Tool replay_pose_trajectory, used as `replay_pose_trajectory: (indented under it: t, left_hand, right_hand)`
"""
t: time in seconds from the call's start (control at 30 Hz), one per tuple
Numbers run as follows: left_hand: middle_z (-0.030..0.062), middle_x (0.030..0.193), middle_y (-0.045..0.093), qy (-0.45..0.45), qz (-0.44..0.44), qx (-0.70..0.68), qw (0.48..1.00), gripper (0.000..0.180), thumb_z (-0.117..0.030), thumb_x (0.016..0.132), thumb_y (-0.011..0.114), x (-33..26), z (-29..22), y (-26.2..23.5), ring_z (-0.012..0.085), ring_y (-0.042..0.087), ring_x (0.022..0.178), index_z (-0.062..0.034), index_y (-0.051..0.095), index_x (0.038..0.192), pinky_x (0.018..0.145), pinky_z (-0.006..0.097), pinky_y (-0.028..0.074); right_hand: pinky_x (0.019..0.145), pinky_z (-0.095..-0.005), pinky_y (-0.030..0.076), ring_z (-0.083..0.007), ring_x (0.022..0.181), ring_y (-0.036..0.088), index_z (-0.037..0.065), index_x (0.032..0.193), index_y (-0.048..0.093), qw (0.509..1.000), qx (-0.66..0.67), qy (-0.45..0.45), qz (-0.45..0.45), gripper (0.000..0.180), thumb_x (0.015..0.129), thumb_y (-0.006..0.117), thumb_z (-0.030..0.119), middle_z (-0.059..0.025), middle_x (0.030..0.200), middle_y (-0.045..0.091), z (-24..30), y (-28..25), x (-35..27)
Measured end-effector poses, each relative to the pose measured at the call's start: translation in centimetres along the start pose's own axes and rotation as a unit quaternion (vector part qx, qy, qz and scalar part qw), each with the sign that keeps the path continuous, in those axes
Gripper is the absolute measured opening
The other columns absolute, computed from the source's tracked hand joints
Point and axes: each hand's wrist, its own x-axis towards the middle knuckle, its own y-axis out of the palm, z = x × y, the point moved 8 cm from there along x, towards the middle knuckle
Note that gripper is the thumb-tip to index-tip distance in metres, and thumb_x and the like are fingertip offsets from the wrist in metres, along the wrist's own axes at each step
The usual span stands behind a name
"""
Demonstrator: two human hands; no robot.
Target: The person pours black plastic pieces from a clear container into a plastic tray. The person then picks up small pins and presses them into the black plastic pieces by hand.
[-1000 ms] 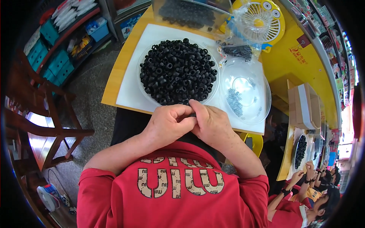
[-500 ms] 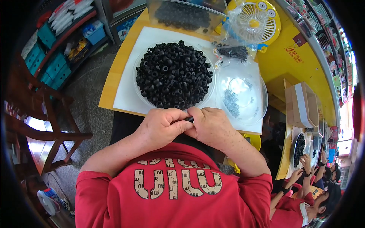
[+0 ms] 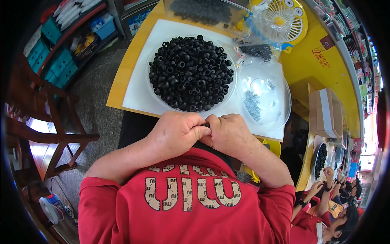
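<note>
My left hand (image 3: 176, 132) and my right hand (image 3: 230, 132) meet just past the near edge of the table, fingertips pressed together. A small black part (image 3: 206, 125) peeks out between them, mostly covered by thumbs and fingers. Both hands are closed on it. Right beyond them, a clear round tray (image 3: 152, 94) bears a heap of short, hollow black parts (image 3: 191, 73). To its right sits a second clear round tray (image 3: 280, 118), with a patch of tiny clear-grey pieces (image 3: 252, 105) on its left side.
A white board (image 3: 136, 77) lies on the wooden table (image 3: 118, 95). At the back stand a clear bin (image 3: 203, 14) of black parts, a plastic bag (image 3: 260, 38) and a yellow fan (image 3: 298, 20). A cardboard box (image 3: 325, 114) and co-workers (image 3: 313, 221) are at right, a wooden chair (image 3: 53, 138) at left.
The view has shifted slightly, so the table and trays sit a little higher and farther right. My hands stay together, and a bit more of the black part shows between them.
</note>
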Motion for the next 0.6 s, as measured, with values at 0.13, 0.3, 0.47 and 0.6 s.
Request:
replay_pose_trajectory:
  t: [0.13,0.3,0.47,0.6]
  left_hand:
    - [0.0136,0.067,0.059,-0.016,0.007,0.0,1.0,0.017,-0.018,0.079,0.058,0.3,0.7,0.5,0.0275,0.058,0.062,-0.0012,0.059,0.077,0.054,0.033,0.044]
    - [0.0098,0.07,0.063,-0.101,0.068,-0.202,0.972,0.017,-0.018,0.081,0.057,0.5,1.9,1.0,0.0161,0.06,0.064,-0.0014,0.062,0.085,0.059,0.027,0.045]
    - [0.0096,0.073,0.064,-0.114,0.071,-0.137,0.981,0.018,-0.017,0.081,0.057,0.5,2.5,1.3,0.0146,0.06,0.065,-0.0015,0.063,0.088,0.06,0.026,0.045]
    - [0.013,0.071,0.062,-0.087,0.091,-0.03,0.992,0.019,-0.02,0.08,0.058,0.7,2.2,1.3,0.0212,0.06,0.061,-0.0011,0.062,0.081,0.056,0.03,0.044]
  right_hand:
    - [0.046,-0.0346,0.046,-0.0249,0.047,0.057,0.004,0.072,0.05,1.0,-0.011,-0.008,0.004,0.029,0.068,0.064,0.029,-0.007,0.052,0.053,-0.4,0.5,-0.1]
    - [0.044,-0.0337,0.046,-0.0247,0.044,0.056,0.003,0.067,0.047,0.998,-0.003,-0.01,-0.067,0.033,0.073,0.061,0.033,-0.0081,0.047,0.052,-0.7,-1.5,0.1]
    - [0.044,-0.0339,0.045,-0.0246,0.043,0.056,0.003,0.067,0.047,0.999,-0.028,0.0,-0.029,0.034,0.074,0.059,0.034,-0.008,0.046,0.052,-0.9,-0.8,0.1]
    - [0.044,-0.0332,0.045,-0.0244,0.043,0.056,0.003,0.066,0.047,0.999,-0.046,0.006,0.015,0.035,0.076,0.058,0.035,-0.0082,0.046,0.052,-0.8,0.3,-0.4]
